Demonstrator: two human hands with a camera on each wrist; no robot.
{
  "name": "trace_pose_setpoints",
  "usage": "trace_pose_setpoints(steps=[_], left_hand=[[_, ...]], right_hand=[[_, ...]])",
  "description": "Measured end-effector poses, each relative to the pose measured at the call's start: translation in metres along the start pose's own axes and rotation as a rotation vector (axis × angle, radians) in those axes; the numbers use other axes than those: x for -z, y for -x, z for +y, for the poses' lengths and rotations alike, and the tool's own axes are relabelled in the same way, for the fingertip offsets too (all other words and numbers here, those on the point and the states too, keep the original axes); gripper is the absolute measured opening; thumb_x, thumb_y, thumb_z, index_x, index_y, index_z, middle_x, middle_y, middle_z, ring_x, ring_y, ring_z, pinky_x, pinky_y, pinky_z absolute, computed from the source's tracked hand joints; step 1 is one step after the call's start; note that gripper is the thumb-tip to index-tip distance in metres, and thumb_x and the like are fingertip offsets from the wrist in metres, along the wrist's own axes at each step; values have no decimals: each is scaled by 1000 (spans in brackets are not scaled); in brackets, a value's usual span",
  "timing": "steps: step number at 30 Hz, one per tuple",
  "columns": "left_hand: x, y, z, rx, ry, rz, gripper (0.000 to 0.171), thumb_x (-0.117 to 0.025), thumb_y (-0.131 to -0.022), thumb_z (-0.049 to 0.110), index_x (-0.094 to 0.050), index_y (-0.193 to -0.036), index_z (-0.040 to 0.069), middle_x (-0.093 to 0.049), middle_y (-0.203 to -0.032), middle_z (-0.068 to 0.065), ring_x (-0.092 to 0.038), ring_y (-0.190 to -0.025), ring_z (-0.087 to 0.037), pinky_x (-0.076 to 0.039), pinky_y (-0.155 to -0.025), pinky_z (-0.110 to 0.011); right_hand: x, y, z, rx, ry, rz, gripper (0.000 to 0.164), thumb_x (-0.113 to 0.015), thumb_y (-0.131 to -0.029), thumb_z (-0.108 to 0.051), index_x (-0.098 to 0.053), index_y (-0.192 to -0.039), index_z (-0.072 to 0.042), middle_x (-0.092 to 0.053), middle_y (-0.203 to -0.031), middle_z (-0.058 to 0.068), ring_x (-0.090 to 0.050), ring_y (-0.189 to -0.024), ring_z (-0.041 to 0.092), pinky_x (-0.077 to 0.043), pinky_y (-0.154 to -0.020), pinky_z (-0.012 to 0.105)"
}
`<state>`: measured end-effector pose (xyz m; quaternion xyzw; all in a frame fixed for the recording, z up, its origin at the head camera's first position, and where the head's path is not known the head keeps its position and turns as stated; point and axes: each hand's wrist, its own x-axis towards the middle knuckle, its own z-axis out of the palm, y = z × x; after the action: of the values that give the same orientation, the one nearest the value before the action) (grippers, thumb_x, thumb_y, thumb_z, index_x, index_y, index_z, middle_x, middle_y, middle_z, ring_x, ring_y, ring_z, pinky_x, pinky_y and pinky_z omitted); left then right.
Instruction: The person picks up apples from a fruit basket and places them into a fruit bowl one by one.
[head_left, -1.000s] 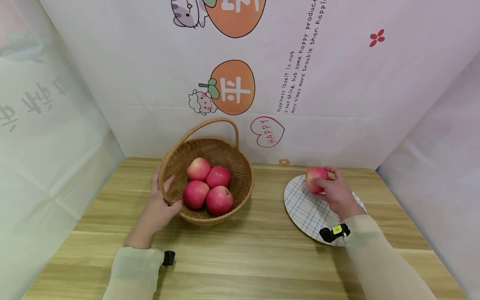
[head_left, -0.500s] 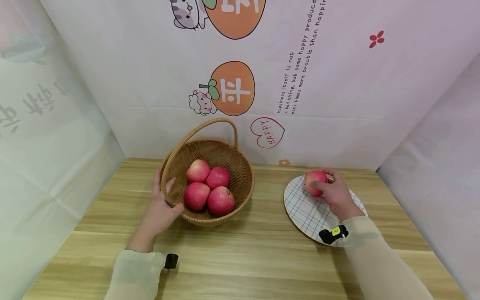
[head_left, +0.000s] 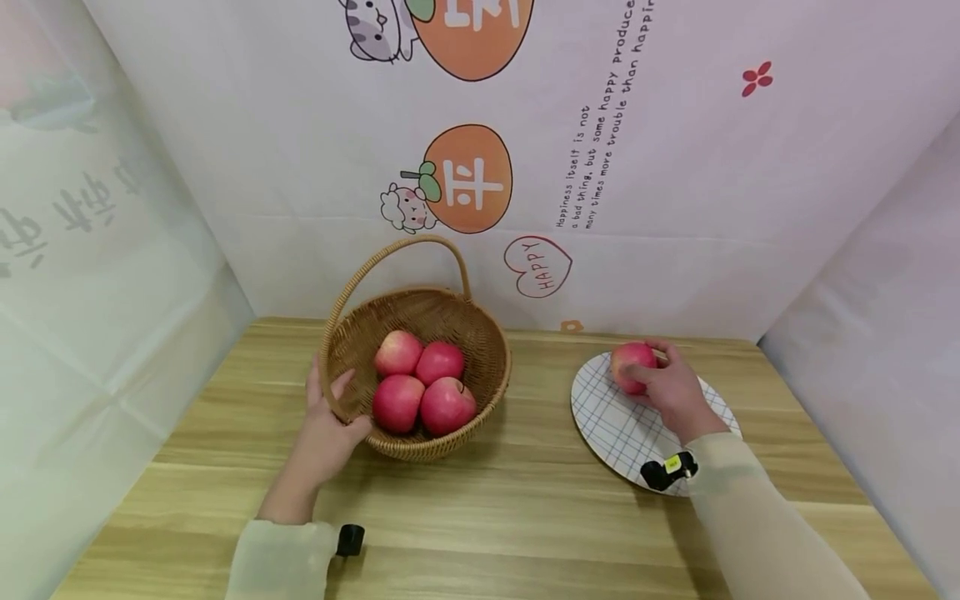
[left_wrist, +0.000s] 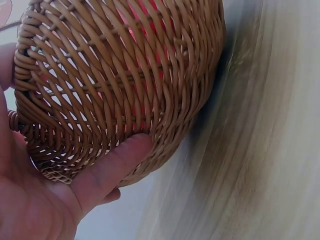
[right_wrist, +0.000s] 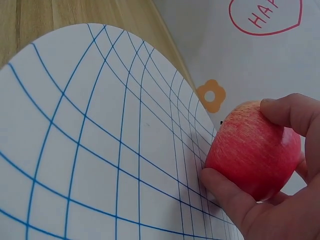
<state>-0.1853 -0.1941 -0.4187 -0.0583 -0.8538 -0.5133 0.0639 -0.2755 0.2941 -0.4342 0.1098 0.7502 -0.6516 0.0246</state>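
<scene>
Looks partway through: four red apples (head_left: 397, 403) lie grouped inside the wicker basket (head_left: 483, 333), one more is out. That one, the held apple (head_left: 628, 362), is well to the right of the basket, at the far part of the blue-checked round placemat (head_left: 615, 429); can't tell if it's touching down. Right hand (head_left: 673, 398) has thumb and fingers wrapped around it, so letting go isn't done. Left hand (head_left: 327, 442) grips the basket's left side by the rim, one finger along the outer weave. Left to do, judging from this: finish handling that fifth apple.
</scene>
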Motion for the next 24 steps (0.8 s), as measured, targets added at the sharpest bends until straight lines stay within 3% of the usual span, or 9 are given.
trace_pose_setpoints(steps=[2, 4, 8, 12, 20, 24], left_hand=[[0, 0, -1, 10, 18, -2, 81, -62, -80, 2, -27, -153, -7, 19, -162, -3, -32, -132, -39, -41, -90, -46], [1, 0, -1, 7, 5, -7, 76, -63, -81, 3, -34, -151, -7, 24, -161, -3, -24, -136, -40, -35, -98, -50], [3, -2, -1, 1, 37, -23, 76, -63, -82, 3, -33, -151, -6, 25, -160, -2, -20, -137, -40, -31, -103, -53], [6, -4, -1, -17, 45, -34, 74, -62, -83, 2, -33, -151, -5, 23, -160, -4, -24, -135, -40, -37, -98, -50], [6, -6, -5, -39, 58, -42, 71, -61, -81, 0, -37, -148, -7, 20, -160, -9, -20, -138, -43, -36, -100, -55], [6, -7, -5, -34, 36, -39, 71, -61, -81, 1, -39, -147, -6, 17, -161, -11, -22, -136, -42, -38, -97, -50]], right_hand=[[1, 0, 0, -1, 1, 12, 83, -66, -92, -7, -16, -159, -11, -18, -158, 21, -36, -131, 43, -50, -91, 47], [3, 0, 0, -2, -13, 14, 83, -64, -93, -7, -14, -159, -12, -15, -160, 19, -34, -133, 42, -49, -92, 48], [3, 0, -2, 1, -13, 14, 82, -62, -96, -11, -11, -160, -13, -9, -162, 18, -30, -136, 42, -47, -94, 48], [1, -1, -4, -1, -1, 15, 82, -62, -97, -12, -10, -161, -12, -6, -163, 17, -28, -138, 42, -47, -94, 47], [2, 0, -3, -15, 39, 30, 83, -61, -98, -13, -8, -162, -15, -6, -164, 17, -27, -138, 43, -48, -92, 48], [4, 0, -3, -25, 33, 33, 83, -59, -98, -13, -5, -162, -17, -3, -164, 17, -25, -139, 44, -48, -92, 50]])
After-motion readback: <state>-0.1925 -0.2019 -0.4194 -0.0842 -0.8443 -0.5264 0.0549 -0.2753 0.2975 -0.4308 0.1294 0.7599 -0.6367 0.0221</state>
